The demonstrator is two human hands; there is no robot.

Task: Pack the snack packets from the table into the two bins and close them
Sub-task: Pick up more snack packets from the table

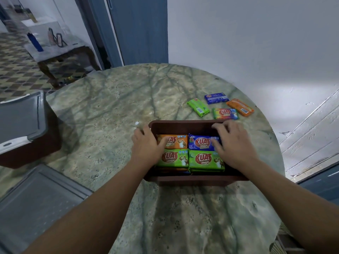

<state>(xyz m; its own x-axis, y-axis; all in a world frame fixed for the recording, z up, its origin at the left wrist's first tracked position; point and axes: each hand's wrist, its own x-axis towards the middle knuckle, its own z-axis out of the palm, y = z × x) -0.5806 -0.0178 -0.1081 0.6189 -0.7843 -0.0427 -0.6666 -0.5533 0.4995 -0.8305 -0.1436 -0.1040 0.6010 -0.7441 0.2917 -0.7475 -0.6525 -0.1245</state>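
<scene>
Head view, brown bin, colourful packets

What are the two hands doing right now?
Left hand: open, fingers laid on the orange packet in the brown bin.
Right hand: open, fingers resting on the blue packet by the bin's far right corner.

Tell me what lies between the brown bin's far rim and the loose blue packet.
Head view: the rainbow-coloured snack packet lies between the brown plastic bin and the blue packet, amid bare marble.
</scene>
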